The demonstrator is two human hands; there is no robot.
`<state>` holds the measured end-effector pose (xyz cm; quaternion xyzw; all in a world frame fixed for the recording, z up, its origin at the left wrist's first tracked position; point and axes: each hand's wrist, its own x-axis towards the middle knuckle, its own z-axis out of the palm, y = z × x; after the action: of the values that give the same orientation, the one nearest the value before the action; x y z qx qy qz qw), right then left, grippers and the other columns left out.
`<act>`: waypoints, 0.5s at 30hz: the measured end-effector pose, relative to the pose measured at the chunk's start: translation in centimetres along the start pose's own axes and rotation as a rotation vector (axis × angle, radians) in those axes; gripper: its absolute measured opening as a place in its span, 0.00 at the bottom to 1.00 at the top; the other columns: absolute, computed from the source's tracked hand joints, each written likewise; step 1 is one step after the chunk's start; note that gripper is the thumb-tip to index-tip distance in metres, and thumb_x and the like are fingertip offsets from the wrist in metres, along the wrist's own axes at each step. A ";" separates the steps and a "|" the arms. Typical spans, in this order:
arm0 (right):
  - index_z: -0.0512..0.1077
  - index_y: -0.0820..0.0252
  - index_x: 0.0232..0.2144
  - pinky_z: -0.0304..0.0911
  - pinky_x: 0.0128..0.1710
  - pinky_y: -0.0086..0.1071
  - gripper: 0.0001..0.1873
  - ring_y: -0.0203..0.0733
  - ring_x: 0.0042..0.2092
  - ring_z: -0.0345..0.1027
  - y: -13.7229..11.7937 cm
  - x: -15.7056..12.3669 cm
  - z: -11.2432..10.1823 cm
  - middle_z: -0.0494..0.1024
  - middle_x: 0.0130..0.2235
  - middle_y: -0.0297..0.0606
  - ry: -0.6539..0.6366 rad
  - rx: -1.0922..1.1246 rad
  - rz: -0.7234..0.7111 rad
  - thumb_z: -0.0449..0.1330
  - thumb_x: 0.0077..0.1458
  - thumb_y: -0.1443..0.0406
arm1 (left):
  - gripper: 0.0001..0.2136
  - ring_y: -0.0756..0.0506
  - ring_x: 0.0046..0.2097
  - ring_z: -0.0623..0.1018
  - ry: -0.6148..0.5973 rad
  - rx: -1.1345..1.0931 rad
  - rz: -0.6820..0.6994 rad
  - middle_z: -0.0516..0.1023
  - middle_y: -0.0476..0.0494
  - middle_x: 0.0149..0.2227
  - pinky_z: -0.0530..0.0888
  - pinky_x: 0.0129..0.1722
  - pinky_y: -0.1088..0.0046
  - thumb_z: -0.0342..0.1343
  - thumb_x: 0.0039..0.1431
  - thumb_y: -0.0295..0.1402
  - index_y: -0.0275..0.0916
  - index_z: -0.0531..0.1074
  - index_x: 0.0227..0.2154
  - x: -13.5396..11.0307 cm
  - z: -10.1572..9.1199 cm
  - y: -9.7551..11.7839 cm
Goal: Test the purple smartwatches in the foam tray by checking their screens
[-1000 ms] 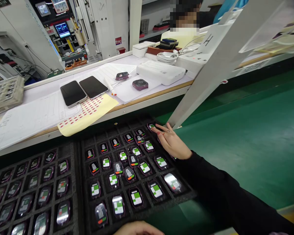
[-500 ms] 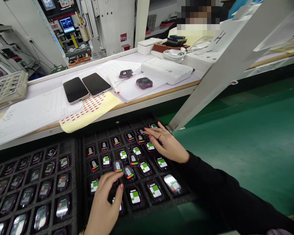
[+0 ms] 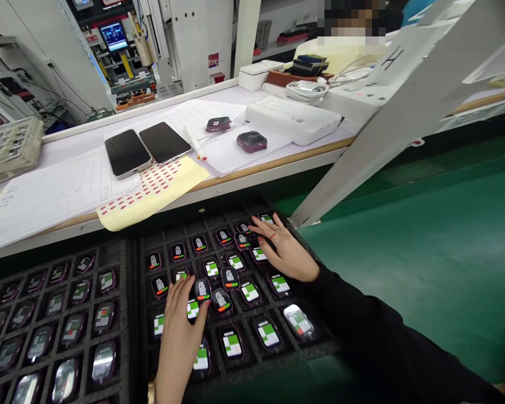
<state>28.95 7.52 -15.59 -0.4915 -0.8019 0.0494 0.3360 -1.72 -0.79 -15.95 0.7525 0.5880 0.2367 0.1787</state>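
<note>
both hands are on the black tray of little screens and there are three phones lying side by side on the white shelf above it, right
Not quite: the head view shows two phones side by side on the white shelf, not three. The rest holds: the left hand and the right hand are both on the black tray of little screens.

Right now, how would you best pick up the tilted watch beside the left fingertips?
Pinch the tilted watch by its two long edges, coming from above. It sits proud of the foam tray on a divider, so its sides look exposed; the left hand is nearest.
</note>
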 end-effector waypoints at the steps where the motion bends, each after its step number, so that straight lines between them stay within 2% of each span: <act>1: 0.43 0.56 0.72 0.46 0.67 0.69 0.32 0.52 0.61 0.65 -0.1 0.0 0.0 0.77 0.56 0.43 0.002 0.007 0.008 0.45 0.70 0.70 | 0.22 0.37 0.69 0.64 0.001 -0.010 -0.004 0.67 0.40 0.65 0.64 0.67 0.40 0.50 0.70 0.40 0.49 0.59 0.65 0.0 0.0 0.2; 4: 0.42 0.55 0.72 0.45 0.68 0.67 0.31 0.52 0.63 0.62 -0.1 -0.2 0.0 0.76 0.56 0.42 -0.005 0.018 0.029 0.44 0.71 0.69 | 0.22 0.35 0.70 0.62 -0.023 -0.036 -0.034 0.66 0.39 0.66 0.65 0.66 0.40 0.50 0.70 0.40 0.48 0.60 0.65 0.1 -0.1 0.6; 9: 0.48 0.60 0.70 0.45 0.67 0.70 0.28 0.55 0.62 0.64 0.1 -0.3 0.0 0.78 0.53 0.45 -0.079 -0.027 0.019 0.45 0.71 0.67 | 0.23 0.33 0.72 0.56 -0.075 -0.059 -0.096 0.64 0.43 0.68 0.67 0.65 0.39 0.50 0.70 0.41 0.51 0.61 0.65 -0.1 -0.1 0.9; 15: 0.51 0.57 0.69 0.42 0.69 0.68 0.26 0.51 0.61 0.65 -1.2 0.4 -0.7 0.77 0.55 0.45 -0.033 0.035 0.016 0.46 0.72 0.67 | 0.21 0.36 0.70 0.63 -0.035 -0.070 -0.037 0.70 0.44 0.64 0.66 0.66 0.41 0.51 0.69 0.37 0.49 0.64 0.63 0.0 0.1 0.7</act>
<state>28.31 7.02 -14.36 -0.4911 -0.8024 0.0744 0.3307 -1.11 -1.00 -15.70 0.7390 0.5897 0.2407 0.2197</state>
